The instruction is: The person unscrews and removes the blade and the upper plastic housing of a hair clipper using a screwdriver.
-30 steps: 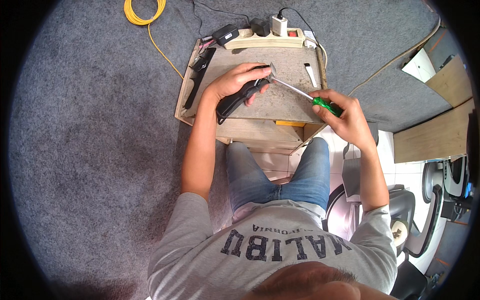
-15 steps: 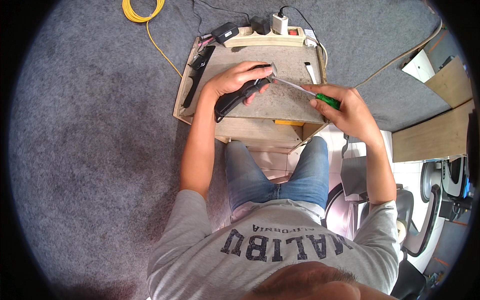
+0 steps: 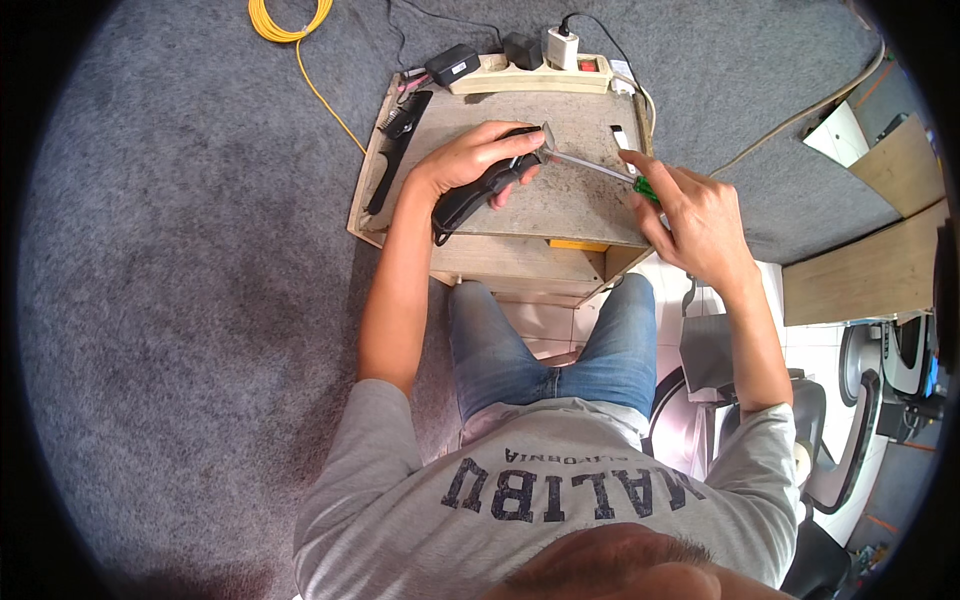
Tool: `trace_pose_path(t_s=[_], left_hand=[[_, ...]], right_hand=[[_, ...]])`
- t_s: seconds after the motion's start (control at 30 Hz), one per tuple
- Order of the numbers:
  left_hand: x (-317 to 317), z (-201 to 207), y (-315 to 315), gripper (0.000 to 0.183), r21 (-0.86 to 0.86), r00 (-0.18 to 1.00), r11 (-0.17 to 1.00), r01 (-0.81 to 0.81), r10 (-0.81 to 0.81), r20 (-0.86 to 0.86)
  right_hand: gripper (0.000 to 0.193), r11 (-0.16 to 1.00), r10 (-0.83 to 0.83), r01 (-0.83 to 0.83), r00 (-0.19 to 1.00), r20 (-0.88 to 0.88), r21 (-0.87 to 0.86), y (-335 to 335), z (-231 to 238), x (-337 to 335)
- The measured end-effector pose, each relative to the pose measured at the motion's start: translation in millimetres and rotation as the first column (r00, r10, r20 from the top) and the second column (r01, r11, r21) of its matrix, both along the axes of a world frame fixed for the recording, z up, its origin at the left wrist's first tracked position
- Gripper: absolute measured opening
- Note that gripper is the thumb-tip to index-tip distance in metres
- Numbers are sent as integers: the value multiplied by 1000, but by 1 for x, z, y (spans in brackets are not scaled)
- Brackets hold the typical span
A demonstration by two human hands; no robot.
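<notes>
A black hair clipper (image 3: 462, 210) lies slanted in my left hand (image 3: 465, 160), which is closed around its head end. My thumb presses beside the metal blade (image 3: 548, 136). From the right, a screwdriver (image 3: 598, 168) with a green handle reaches the clipper's head; its tip is at the blade, though the exact contact is too small to make out. My right hand (image 3: 698, 218) holds the handle loosely, index finger stretched along it and thumb below. Both hands are over a worn wooden stand (image 3: 530, 215).
On the stand's left side lies a black comb (image 3: 383, 175); a small white brush (image 3: 622, 140) lies right. Behind are a power strip (image 3: 520, 78) and a black adapter (image 3: 452, 65). A yellow cable (image 3: 320, 88) runs over grey carpet (image 3: 200, 300). Wooden panels (image 3: 860, 265) stand right.
My right hand has loosened and shifted its fingers on the screwdriver handle, with the index finger now extended. The left hand and clipper have barely moved.
</notes>
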State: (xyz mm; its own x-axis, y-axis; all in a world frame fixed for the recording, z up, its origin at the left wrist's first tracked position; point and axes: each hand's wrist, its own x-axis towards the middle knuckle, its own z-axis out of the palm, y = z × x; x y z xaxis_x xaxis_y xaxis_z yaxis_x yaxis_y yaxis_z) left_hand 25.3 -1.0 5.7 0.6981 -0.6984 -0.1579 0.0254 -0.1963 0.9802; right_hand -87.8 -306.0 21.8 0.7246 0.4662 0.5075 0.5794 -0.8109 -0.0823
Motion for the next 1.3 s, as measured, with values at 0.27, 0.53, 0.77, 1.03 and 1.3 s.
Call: trace_pose_path(t_s=[0.27, 0.53, 0.77, 1.03, 1.3], left_hand=[[5, -8, 2, 43, -87, 997, 996, -36, 29, -75], [16, 1, -1, 57, -15, 993, 996, 89, -90, -72], [26, -5, 0, 58, -98, 969, 991, 95, -115, -219], [29, -5, -3, 49, -122, 952, 984, 127, -155, -264], [22, -3, -1, 42, -107, 961, 988, 116, -138, -239]], right_hand=[[36, 988, 49, -28, 989, -140, 152, -3, 11, -8], [39, 823, 274, 142, 750, -602, 551, -12, 17, -6], [37, 807, 288, 125, 771, -568, 577, -9, 6, -1], [36, 838, 224, 163, 768, -600, 521, -4, 5, 0], [37, 605, 536, 319, 515, -670, 729, -11, 0, 4]])
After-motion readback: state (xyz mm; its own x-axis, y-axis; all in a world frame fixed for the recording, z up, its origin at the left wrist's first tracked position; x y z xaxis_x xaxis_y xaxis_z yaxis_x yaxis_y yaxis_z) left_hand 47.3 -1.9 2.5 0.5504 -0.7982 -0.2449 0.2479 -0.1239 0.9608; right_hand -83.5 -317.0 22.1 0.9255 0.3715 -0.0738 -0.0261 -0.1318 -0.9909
